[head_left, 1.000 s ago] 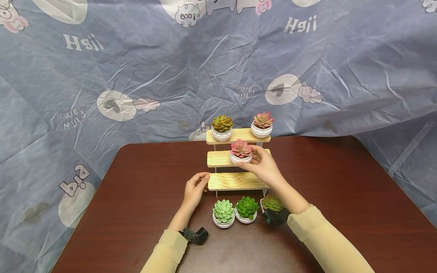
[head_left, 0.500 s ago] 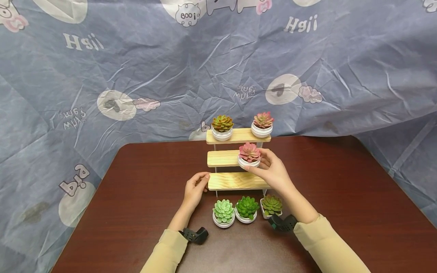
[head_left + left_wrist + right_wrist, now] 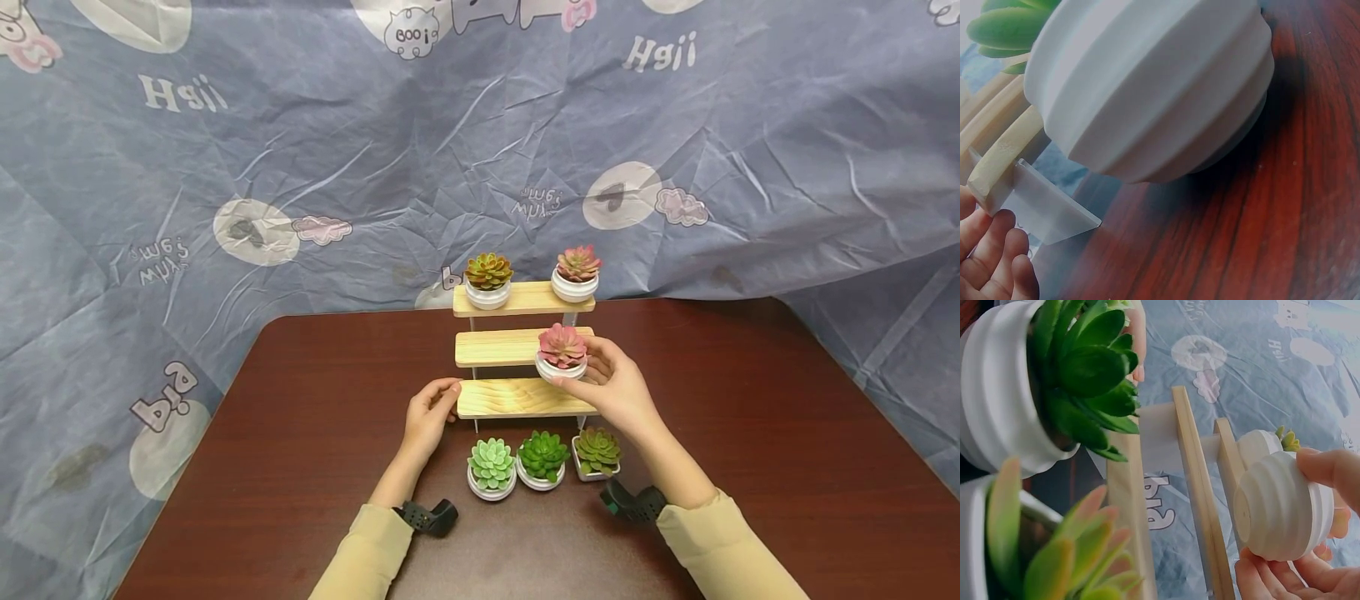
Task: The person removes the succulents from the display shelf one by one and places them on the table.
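Crumpled blue cloth printed with cartoon figures is hanging behind a dark red-brown counter (image 3: 315, 433), on which a three-step wooden stand (image 3: 495, 398) is standing near the far edge. A pink succulent in a white ribbed pot (image 3: 562, 353) is being held by the right hand (image 3: 611, 387), whose thumb and fingers are curled round the pot's wall; in the right wrist view the pot (image 3: 1282, 506) is being gripped from the side, its base bare and turned toward the stand's planks. The pot is being carried upright in the air at the right end of the middle step (image 3: 491, 348), just off its front edge and above the lowest step, so that the stand lies to the left of and behind the pot. The lowest step's left end is being held by the left hand (image 3: 429, 412), fingers curled about the plank end, well apart from the lifted pot; the right hand is thus the nearer one. Two potted succulents are sitting on the top step (image 3: 525, 298), and three green ones (image 3: 543, 458) are lined up on the counter before the stand, toward the near edge.
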The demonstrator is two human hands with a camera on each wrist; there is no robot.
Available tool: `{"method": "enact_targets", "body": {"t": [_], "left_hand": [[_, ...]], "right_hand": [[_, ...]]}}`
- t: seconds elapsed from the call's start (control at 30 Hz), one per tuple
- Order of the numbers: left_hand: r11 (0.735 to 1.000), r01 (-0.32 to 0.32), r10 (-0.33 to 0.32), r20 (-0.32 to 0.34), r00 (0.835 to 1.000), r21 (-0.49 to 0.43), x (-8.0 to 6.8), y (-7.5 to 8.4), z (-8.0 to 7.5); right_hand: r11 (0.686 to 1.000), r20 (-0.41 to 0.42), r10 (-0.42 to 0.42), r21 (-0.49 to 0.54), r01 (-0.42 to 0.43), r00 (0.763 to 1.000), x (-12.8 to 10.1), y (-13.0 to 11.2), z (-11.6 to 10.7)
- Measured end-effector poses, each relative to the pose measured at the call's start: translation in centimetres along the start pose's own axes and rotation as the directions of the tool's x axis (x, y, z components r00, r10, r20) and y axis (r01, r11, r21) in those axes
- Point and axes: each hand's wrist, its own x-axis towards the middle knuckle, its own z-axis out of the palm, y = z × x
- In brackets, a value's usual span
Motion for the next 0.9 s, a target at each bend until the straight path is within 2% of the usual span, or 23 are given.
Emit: {"method": "enact_targets", "body": {"t": [0.6,0.9], "left_hand": [[1.0,-0.006,0.006,0.009,1.0,0.009,0.0,0.1,0.0],[1.0,-0.006,0.006,0.009,1.0,0.008,-0.1,0.1,0.0]], "right_hand": [[0.996,-0.054,0.015,0.09,-0.01,0.998,-1.0,1.7,-1.6],[0.996,-0.073,0.029,0.087,-0.023,0.997,-1.5,2.3,-2.6]]}}
